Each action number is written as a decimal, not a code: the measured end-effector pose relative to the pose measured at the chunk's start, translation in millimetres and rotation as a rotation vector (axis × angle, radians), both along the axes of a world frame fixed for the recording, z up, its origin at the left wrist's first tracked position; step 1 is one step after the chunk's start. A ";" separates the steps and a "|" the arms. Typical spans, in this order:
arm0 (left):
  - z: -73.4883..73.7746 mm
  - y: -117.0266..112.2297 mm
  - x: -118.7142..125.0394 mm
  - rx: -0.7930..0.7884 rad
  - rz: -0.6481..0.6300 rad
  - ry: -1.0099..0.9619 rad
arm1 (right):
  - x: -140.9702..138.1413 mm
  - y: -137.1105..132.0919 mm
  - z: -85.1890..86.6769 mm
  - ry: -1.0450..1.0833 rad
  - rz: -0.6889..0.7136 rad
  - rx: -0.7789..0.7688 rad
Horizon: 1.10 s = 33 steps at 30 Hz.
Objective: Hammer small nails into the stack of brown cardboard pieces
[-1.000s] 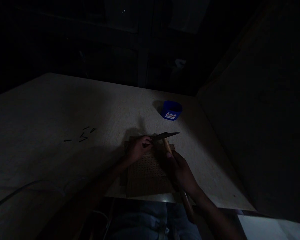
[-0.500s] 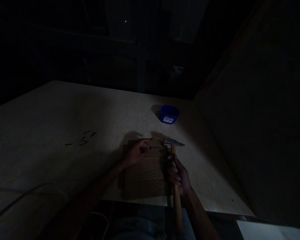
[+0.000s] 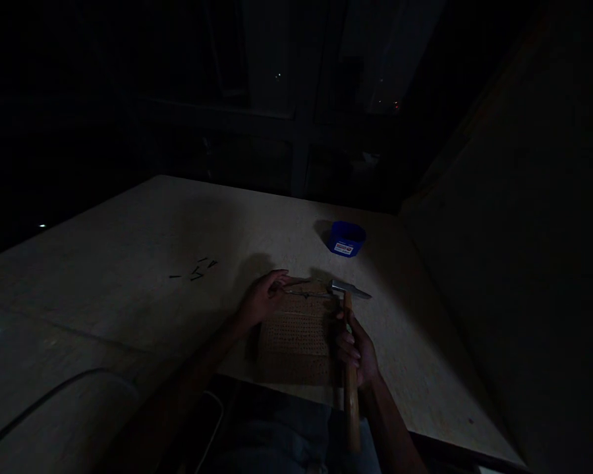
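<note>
In my right hand (image 3: 358, 352) is a hammer (image 3: 352, 401), gripped around its wooden handle. Its metal head points up and away, just beyond the far right corner of a brown board. This board (image 3: 296, 336), marked with rows of small dark holes or dots, lies near the table's front edge. Over its far left corner is my left hand (image 3: 264, 299), with fingers curled and closed. What those fingers hold, if anything, is lost in the dark. A narrow brown strip (image 3: 309, 288) shows along the board's far edge.
Several small dark nail-like pieces (image 3: 196, 270) lie loose on the pale table (image 3: 143, 230) at the left. A blue plastic tub (image 3: 346, 240) with a white label stands beyond the hammer. A cable (image 3: 74, 378) curves at the lower left. A dark panel (image 3: 514, 263) rises along the right.
The view has turned a little to the left. My left hand has shifted left along the board's far edge. My right hand keeps the hammer in nearly the same position.
</note>
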State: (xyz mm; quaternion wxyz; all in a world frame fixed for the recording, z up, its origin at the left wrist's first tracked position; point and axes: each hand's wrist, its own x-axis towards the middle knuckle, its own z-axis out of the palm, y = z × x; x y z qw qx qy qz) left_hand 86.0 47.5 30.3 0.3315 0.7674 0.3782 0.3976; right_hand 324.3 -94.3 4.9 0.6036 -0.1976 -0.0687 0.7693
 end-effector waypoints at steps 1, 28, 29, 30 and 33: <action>0.5 3.4 -11.5 0.038 0.080 0.019 | 0.1 -0.5 -0.8 0.005 -0.003 0.002; 31.4 4.9 -174.4 -0.085 0.741 0.606 | 24.8 6.6 -23.3 0.234 0.182 0.134; 36.5 -0.2 -170.5 -0.061 0.715 0.571 | 24.0 6.8 -23.2 0.236 0.181 0.141; 41.2 -5.0 -164.8 -0.041 0.677 0.514 | 23.2 7.1 -23.2 0.240 0.182 0.149; 53.1 -17.9 -137.3 -0.041 0.506 0.241 | 21.1 9.1 -22.8 0.248 0.182 0.171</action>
